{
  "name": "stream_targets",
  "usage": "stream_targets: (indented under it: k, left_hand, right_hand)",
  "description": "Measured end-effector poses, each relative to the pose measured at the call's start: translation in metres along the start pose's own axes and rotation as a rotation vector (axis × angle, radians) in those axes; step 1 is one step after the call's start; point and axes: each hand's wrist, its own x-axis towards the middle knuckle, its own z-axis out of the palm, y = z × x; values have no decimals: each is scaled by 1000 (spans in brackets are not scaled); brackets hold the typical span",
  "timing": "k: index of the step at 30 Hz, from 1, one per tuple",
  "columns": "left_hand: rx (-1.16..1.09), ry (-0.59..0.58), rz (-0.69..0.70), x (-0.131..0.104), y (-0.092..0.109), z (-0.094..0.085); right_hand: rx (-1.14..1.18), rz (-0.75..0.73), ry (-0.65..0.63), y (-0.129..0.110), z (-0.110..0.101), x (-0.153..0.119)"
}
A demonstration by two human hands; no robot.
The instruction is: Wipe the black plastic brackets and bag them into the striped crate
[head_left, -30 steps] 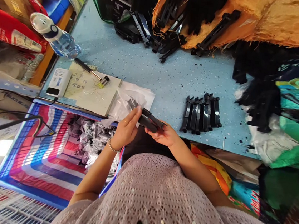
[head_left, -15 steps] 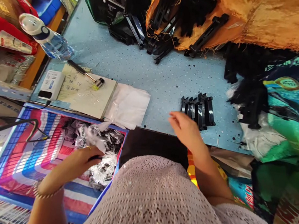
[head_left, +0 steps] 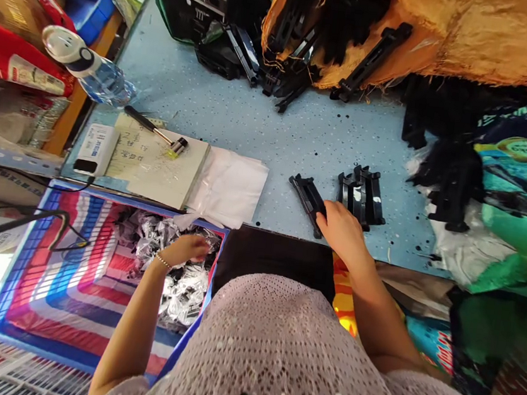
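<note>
My right hand [head_left: 342, 232] is closed on the near end of a pair of slim black plastic parts [head_left: 308, 196], which lie slanted at the front of the blue worktop. Just right of them rests a short row of similar black plastic parts [head_left: 362, 193]. Over the blue basket [head_left: 47, 217] on the left is my left hand [head_left: 186, 250], its fingers pointing right and smeared by motion. Beneath it, the basket holds a heap of black parts in clear plastic bags [head_left: 183, 293]. Flat clear plastic bags [head_left: 234, 184] lie at the table edge ahead of it.
A screwdriver-like tool [head_left: 157, 128] with a black handle lies on a pad with handwriting [head_left: 161, 176]. Beside it are a white box-shaped device [head_left: 96, 150] and a water bottle [head_left: 99, 77]. An orange sack [head_left: 476, 38] spills black parts at the back. More sacks crowd the right.
My right hand has taken hold of black parts from the row and shifted them left. My left hand has moved up and right over the basket; the clear bag near it has dropped from view.
</note>
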Motion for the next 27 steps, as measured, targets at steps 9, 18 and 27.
stream_targets:
  k: [9, 18, 27]
  left_hand:
    - [434, 441, 149, 106, 111, 39]
    - [-183, 318, 127, 108, 81, 10]
    - [-135, 574, 336, 79, 95, -5]
  right_hand:
    - [1198, 113, -136, -27, 32, 23]
    - [1771, 51, -414, -99, 22, 56]
    - [1785, 182, -398, -109, 60, 74]
